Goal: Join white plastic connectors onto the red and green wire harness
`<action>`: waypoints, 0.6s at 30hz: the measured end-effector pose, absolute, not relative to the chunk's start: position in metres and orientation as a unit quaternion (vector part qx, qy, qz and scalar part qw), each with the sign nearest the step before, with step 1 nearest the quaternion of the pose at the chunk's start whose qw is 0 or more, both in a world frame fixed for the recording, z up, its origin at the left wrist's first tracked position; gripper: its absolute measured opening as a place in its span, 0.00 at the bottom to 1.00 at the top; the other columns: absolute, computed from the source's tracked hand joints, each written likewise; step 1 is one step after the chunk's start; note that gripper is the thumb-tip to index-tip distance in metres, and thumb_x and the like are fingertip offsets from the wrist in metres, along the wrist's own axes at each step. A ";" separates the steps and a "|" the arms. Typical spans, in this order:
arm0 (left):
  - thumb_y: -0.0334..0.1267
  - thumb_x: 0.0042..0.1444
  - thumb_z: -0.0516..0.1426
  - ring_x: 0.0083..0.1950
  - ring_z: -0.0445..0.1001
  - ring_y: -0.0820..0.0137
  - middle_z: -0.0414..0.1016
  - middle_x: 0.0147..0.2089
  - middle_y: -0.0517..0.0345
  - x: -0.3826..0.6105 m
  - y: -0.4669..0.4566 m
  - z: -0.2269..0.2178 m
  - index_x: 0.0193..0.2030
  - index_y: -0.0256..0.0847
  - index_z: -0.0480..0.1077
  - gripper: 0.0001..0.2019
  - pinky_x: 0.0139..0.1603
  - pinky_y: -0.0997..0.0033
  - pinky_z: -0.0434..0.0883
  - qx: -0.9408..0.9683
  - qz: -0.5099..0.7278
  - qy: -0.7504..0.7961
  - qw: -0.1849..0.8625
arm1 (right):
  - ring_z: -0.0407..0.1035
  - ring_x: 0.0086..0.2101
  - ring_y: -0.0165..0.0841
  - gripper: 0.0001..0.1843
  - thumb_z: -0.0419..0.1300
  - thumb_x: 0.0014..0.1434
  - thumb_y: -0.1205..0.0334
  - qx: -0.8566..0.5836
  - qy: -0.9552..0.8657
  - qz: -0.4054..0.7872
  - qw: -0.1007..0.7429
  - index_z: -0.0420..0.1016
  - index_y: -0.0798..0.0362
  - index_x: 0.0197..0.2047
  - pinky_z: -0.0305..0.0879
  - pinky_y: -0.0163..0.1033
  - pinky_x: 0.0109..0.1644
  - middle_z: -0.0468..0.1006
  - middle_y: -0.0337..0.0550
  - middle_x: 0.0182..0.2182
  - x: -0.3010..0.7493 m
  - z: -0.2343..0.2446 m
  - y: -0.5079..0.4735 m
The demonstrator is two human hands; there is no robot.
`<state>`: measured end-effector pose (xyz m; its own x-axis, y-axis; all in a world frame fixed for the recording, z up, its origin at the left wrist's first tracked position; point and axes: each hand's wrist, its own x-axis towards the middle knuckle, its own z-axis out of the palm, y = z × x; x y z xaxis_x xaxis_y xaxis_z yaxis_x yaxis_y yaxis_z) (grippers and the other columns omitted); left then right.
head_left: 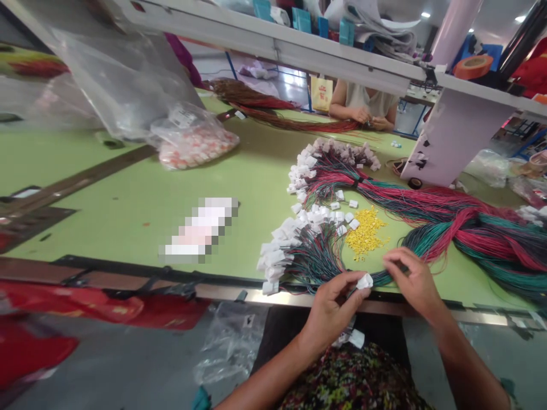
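Near the front edge of the table, my left hand (337,304) pinches a white plastic connector (364,281) between thumb and fingers. To its right my right hand (416,285) is raised with its fingertips drawn together; whatever they hold, if anything, is too small to make out. Just beyond both hands lies a pile of small yellow pieces (363,232). A bundle of dark wires (318,256) with white connectors (280,250) on their ends rests left of the pile. Another white connector (356,339) hangs by my lap.
Thick red, green and black wire bundles (427,208) stretch across the right side. On the green table (128,199) sit a blurred-out rectangular item (203,228) and a clear bag of connectors (196,142). A shelf (299,48) spans overhead. Opposite, a person (363,105) handles wires.
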<state>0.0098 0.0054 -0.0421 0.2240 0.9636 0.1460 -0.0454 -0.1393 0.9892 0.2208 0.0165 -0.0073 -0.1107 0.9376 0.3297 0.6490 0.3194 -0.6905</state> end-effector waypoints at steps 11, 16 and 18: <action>0.38 0.56 0.64 0.29 0.78 0.71 0.80 0.30 0.56 0.011 0.007 -0.042 0.45 0.37 0.77 0.12 0.30 0.75 0.77 0.521 0.479 0.386 0.592 | 0.73 0.41 0.40 0.10 0.60 0.64 0.69 -0.576 -0.798 0.080 0.161 0.83 0.49 0.39 0.63 0.44 0.49 0.83 0.45 0.39 0.252 -0.023 0.072; 0.38 0.55 0.65 0.30 0.78 0.71 0.80 0.31 0.57 0.012 0.006 -0.041 0.45 0.37 0.78 0.12 0.30 0.75 0.76 0.512 0.479 0.386 0.599 | 0.73 0.44 0.38 0.12 0.58 0.66 0.70 -0.571 -0.798 0.088 0.173 0.82 0.47 0.41 0.61 0.42 0.50 0.83 0.42 0.41 0.254 -0.024 0.070; 0.37 0.55 0.65 0.31 0.78 0.71 0.81 0.31 0.56 0.012 0.007 -0.042 0.45 0.37 0.78 0.12 0.30 0.75 0.76 0.512 0.481 0.388 0.596 | 0.73 0.44 0.39 0.10 0.58 0.66 0.69 -0.583 -0.788 0.081 0.180 0.81 0.48 0.42 0.61 0.42 0.50 0.83 0.43 0.42 0.255 -0.024 0.069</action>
